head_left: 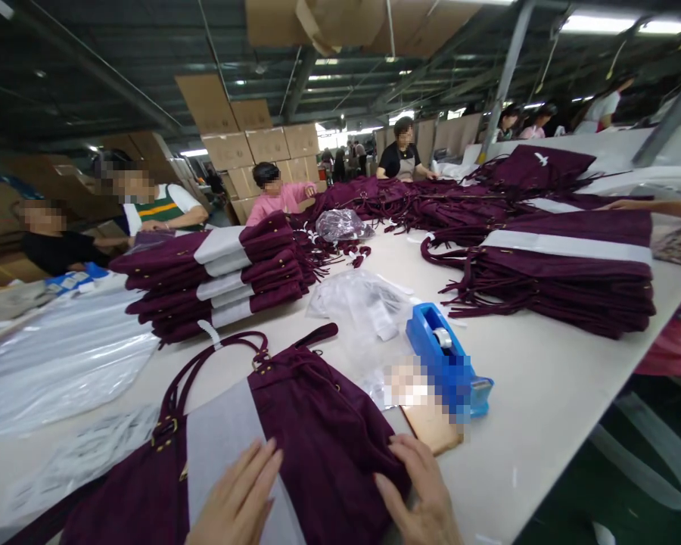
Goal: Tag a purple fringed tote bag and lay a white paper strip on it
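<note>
A dark purple bag (323, 431) lies flat on the table at the bottom of the view, with a pale paper band (224, 431) across its middle and two strap handles (190, 378) stretching behind it. My left hand (241, 496) rests on the band and the cloth beside it, fingers extended. At the bag's right edge is my right hand (417, 492), thumb and fingers apart, touching the cloth. Neither hand encloses anything. Just beyond the right hand are a blue tape dispenser (446, 356) and a tan flat item (434, 424), partly blurred out.
Stacks of purple bags stand at left (227, 276) and right (567, 272), with a long pile (408, 200) behind. Clear plastic bags (363, 299) lie mid-table; plastic sheeting (51, 356) covers the left. Several people stand around the table. The table edge (595, 416) slants at right.
</note>
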`<action>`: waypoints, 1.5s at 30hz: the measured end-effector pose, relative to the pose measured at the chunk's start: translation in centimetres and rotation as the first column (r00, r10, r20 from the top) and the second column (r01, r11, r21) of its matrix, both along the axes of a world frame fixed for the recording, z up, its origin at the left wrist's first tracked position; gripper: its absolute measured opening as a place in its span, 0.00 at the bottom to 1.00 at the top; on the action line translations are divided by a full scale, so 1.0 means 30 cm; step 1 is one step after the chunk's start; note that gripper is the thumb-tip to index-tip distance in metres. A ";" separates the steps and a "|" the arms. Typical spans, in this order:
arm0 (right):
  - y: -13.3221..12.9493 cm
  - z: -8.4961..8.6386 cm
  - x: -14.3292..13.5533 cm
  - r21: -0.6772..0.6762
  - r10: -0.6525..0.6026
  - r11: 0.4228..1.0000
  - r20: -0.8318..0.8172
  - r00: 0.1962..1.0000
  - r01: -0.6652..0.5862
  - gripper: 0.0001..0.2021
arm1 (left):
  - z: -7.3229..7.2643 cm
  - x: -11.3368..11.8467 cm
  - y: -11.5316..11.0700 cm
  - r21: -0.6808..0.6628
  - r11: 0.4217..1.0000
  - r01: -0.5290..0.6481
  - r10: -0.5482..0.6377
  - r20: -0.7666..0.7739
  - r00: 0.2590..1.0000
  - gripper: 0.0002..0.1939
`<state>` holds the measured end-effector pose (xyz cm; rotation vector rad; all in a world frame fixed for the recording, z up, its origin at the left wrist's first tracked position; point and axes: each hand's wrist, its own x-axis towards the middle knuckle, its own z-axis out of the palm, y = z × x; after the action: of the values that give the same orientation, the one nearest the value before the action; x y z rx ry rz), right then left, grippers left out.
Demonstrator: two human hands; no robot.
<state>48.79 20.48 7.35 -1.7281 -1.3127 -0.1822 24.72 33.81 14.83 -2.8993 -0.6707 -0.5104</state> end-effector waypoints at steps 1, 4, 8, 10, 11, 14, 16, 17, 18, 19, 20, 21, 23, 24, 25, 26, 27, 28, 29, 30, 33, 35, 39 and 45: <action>0.008 0.014 0.001 0.024 0.011 1.000 0.003 1.000 -0.011 0.13 | -0.013 0.100 0.037 0.013 0.999 0.042 -0.042 -0.017 0.999 0.30; 0.023 0.061 0.017 0.054 0.068 0.996 0.004 0.998 -0.068 0.09 | -0.031 0.366 0.112 -0.099 0.977 0.188 -0.201 -0.151 0.968 0.27; 0.020 0.097 0.039 -0.025 0.189 0.981 -0.122 0.974 -0.193 0.07 | 0.005 0.512 0.152 -0.270 0.952 0.143 -0.243 -0.387 0.890 0.13; 0.019 0.104 0.045 -0.066 0.264 0.955 -0.253 0.931 -0.288 0.12 | 0.040 0.495 0.165 -0.293 0.948 0.127 -0.242 -0.402 0.883 0.11; 0.021 0.106 0.047 -0.070 0.313 0.932 -0.333 0.890 -0.355 0.16 | 0.058 0.474 0.171 -0.307 0.944 0.124 -0.241 -0.380 0.893 0.11; 0.047 0.108 0.055 -0.038 0.411 0.837 -0.614 0.673 -0.546 0.23 | 0.103 0.395 0.178 -0.327 0.934 0.144 -0.233 -0.251 0.940 0.12; 0.082 0.107 0.059 -0.032 0.363 0.771 -0.798 0.481 -0.636 0.22 | 0.120 0.351 0.169 -0.326 0.928 0.181 -0.246 -0.168 0.955 0.12; 0.105 0.108 0.060 -0.040 0.324 0.744 -0.851 0.413 -0.667 0.18 | 0.124 0.337 0.161 -0.323 0.925 0.200 -0.254 -0.134 0.958 0.12; 0.133 0.110 0.058 -0.046 0.296 0.719 -0.882 0.366 -0.693 0.16 | 0.126 0.327 0.152 -0.317 0.924 0.215 -0.259 -0.104 0.960 0.12; 0.163 0.113 0.053 -0.054 0.290 0.692 -0.893 0.345 -0.720 0.17 | 0.128 0.322 0.143 -0.308 0.924 0.228 -0.263 -0.077 0.962 0.12; 0.197 0.119 0.044 -0.066 0.304 0.669 -0.885 0.353 -0.741 0.21 | 0.129 0.320 0.134 -0.298 0.923 0.242 -0.269 -0.052 0.962 0.12; 0.234 0.126 0.030 -0.079 0.325 0.653 -0.868 0.374 -0.753 0.23 | 0.130 0.322 0.127 -0.288 0.923 0.256 -0.276 -0.031 0.961 0.12; 0.310 0.139 -0.007 -0.098 0.360 0.626 -0.844 0.398 -0.773 0.22 | 0.134 0.329 0.118 -0.270 0.918 0.291 -0.303 -0.001 0.953 0.12; 0.347 0.144 -0.027 -0.097 0.379 0.612 -0.835 0.399 -0.785 0.19 | 0.136 0.333 0.116 -0.263 0.914 0.310 -0.318 0.011 0.948 0.12; 0.380 0.147 -0.046 -0.090 0.393 0.599 -0.833 0.390 -0.796 0.16 | 0.139 0.335 0.116 -0.260 0.910 0.322 -0.329 0.019 0.944 0.12; 0.406 0.148 -0.061 -0.077 0.399 0.583 -0.840 0.368 -0.809 0.13 | 0.141 0.335 0.118 -0.264 0.908 0.327 -0.333 0.023 0.943 0.12; 0.425 0.149 -0.070 -0.066 0.399 0.566 -0.850 0.344 -0.821 0.12 | 0.143 0.333 0.120 -0.275 0.905 0.323 -0.329 0.026 0.944 0.12; 0.435 0.148 -0.072 -0.059 0.396 0.550 -0.860 0.322 -0.833 0.12 | 0.145 0.328 0.124 -0.293 0.903 0.315 -0.322 0.027 0.947 0.13; 0.434 0.147 -0.068 -0.052 0.391 0.536 -0.869 0.302 -0.843 0.12 | 0.148 0.322 0.127 -0.317 0.898 0.306 -0.316 0.021 0.949 0.13; 0.424 0.148 -0.056 -0.047 0.388 0.522 -0.876 0.286 -0.852 0.12 | 0.150 0.315 0.131 -0.342 0.891 0.299 -0.315 0.009 0.949 0.13; 0.349 0.154 0.003 -0.041 0.441 0.446 -0.859 0.259 -0.894 0.12 | 0.163 0.301 0.137 -0.412 0.873 0.262 -0.311 -0.056 0.949 0.14; 0.279 0.161 0.040 -0.022 0.517 0.398 -0.821 0.244 -0.917 0.12 | 0.173 0.306 0.137 -0.450 0.866 0.218 -0.294 -0.107 0.950 0.13; 0.167 0.167 0.067 0.065 0.587 0.412 -0.782 0.210 -0.909 0.08 | 0.168 0.364 0.136 -0.497 0.849 0.181 -0.321 -0.211 0.923 0.11; 0.118 0.148 0.047 -0.060 0.401 0.468 -0.874 0.273 -0.882 0.12 | 0.043 0.476 0.133 -0.513 0.844 0.158 -0.407 -0.419 0.812 0.05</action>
<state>50.19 24.02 11.79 -1.1549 -1.3283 1.4979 38.99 37.80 16.14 -3.3650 -0.2791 0.4869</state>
